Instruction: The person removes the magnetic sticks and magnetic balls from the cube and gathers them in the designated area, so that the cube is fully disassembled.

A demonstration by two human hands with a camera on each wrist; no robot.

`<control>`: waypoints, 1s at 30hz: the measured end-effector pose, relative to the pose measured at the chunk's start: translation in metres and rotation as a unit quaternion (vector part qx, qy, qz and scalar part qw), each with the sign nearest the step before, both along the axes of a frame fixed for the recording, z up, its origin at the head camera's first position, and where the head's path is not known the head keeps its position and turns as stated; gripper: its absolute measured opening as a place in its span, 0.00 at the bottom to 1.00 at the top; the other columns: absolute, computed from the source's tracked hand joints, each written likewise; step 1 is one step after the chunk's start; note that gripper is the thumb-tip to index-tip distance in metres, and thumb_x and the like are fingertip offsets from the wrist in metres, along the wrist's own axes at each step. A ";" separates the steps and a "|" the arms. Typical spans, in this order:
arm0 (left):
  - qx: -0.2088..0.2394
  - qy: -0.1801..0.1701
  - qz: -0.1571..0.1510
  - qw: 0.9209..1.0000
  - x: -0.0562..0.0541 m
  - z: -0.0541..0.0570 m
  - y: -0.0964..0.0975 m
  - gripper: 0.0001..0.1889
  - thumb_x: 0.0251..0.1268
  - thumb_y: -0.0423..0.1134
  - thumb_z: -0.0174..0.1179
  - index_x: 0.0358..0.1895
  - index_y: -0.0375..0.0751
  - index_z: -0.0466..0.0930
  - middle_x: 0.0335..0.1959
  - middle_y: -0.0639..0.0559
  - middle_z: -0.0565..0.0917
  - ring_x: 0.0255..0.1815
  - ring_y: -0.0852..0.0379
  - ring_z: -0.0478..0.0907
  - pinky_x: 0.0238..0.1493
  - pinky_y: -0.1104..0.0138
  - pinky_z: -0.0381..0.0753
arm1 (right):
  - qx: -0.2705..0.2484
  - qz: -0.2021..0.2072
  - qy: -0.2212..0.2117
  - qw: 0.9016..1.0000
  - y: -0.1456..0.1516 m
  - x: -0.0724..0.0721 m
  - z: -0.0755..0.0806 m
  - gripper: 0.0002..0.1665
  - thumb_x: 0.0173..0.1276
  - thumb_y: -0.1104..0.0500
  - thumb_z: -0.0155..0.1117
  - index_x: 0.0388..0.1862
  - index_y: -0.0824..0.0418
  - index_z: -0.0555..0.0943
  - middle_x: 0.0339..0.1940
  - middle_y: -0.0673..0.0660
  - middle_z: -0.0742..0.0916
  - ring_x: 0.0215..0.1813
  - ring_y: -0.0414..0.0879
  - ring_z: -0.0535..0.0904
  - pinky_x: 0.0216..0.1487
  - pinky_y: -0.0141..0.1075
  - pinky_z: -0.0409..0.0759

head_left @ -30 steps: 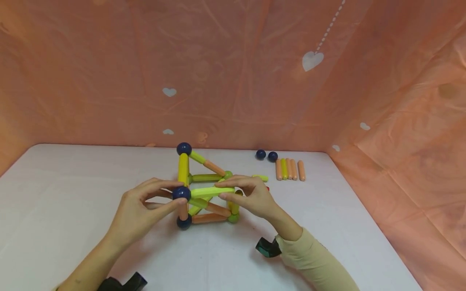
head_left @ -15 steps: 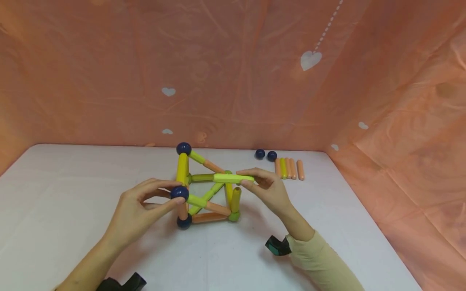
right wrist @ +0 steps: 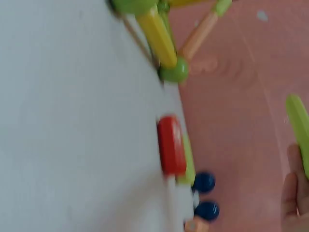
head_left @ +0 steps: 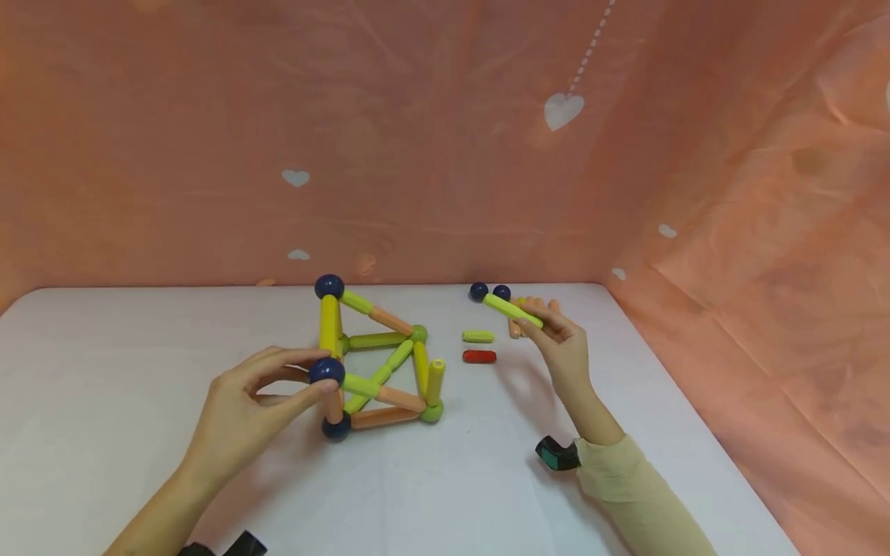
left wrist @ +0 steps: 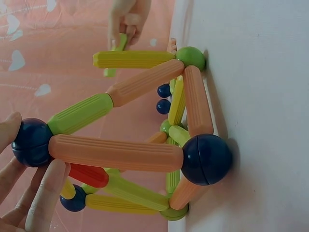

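Lime stick (head_left: 510, 309), in right grip (head_left: 566, 354), orange sticks (head_left: 514, 330) behind, partly hidden

The right wrist view cuts off the long light-green rod (right wrist: 301, 126). The right hand (head_left: 565, 351) partly hides slim peach-coloured rods (head_left: 514, 330).

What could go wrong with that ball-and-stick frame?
The left hand pinches a dark blue ball at a corner of the frame; a tug might pull joints apart. A yellow stick stands on a green ball, its top joined to nothing, so a bump may tip it.
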State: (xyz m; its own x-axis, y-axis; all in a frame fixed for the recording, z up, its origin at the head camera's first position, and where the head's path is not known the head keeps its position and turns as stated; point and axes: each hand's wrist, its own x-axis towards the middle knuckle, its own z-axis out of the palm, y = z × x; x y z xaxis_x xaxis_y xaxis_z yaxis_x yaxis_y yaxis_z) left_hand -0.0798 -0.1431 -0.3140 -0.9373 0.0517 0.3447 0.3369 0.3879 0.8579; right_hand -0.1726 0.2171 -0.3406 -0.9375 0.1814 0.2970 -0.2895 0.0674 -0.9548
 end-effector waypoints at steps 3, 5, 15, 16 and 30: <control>-0.002 0.003 0.006 1.000 0.000 0.001 -0.001 0.17 0.55 0.39 0.71 0.49 0.49 0.84 0.40 0.61 0.83 0.41 0.69 0.81 0.36 0.71 0.84 | 0.022 -0.065 -0.027 0.997 0.013 -0.009 -0.003 0.15 0.62 0.68 0.67 0.49 0.67 0.83 0.49 0.56 0.87 0.45 0.34 0.83 0.45 0.24 0.81; 0.000 0.005 0.008 1.000 0.000 0.000 -0.001 0.17 0.54 0.38 0.71 0.49 0.48 0.84 0.40 0.61 0.83 0.40 0.69 0.81 0.36 0.71 0.84 | 0.049 -0.106 -0.050 0.992 0.022 -0.015 -0.005 0.19 0.63 0.64 0.67 0.52 0.71 0.81 0.52 0.58 0.86 0.40 0.29 0.81 0.40 0.21 0.79; 0.000 0.004 -0.001 1.000 0.000 -0.002 -0.001 0.17 0.55 0.38 0.70 0.50 0.49 0.84 0.40 0.61 0.83 0.41 0.69 0.80 0.35 0.70 0.84 | 0.061 -0.229 -0.163 0.958 0.058 -0.046 -0.014 0.20 0.65 0.60 0.63 0.56 0.63 0.81 0.47 0.55 0.84 0.38 0.34 0.76 0.48 0.30 0.77; 0.002 0.004 -0.003 1.000 0.000 -0.001 -0.001 0.17 0.55 0.38 0.70 0.50 0.49 0.84 0.40 0.61 0.83 0.41 0.69 0.80 0.35 0.70 0.84 | 0.055 -0.237 -0.170 0.955 0.059 -0.049 -0.015 0.20 0.65 0.61 0.62 0.56 0.64 0.81 0.46 0.55 0.84 0.36 0.33 0.77 0.47 0.28 0.77; -0.006 -0.003 -0.002 1.000 0.000 0.001 -0.001 0.17 0.55 0.39 0.70 0.50 0.51 0.83 0.40 0.60 0.83 0.43 0.71 0.78 0.33 0.71 0.84 | -0.002 -0.300 -0.253 0.920 0.072 -0.073 -0.027 0.22 0.64 0.64 0.60 0.59 0.64 0.79 0.57 0.58 0.80 0.36 0.34 0.77 0.40 0.19 0.77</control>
State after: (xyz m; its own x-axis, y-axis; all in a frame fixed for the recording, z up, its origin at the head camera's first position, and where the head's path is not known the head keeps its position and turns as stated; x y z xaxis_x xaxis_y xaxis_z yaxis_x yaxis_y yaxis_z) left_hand -0.0800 -0.1442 -0.3131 -0.9390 0.0594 0.3388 0.3336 0.3972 0.8549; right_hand -0.2458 0.2894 -0.3673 -0.6862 0.7115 -0.1514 0.2795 0.0658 -0.9579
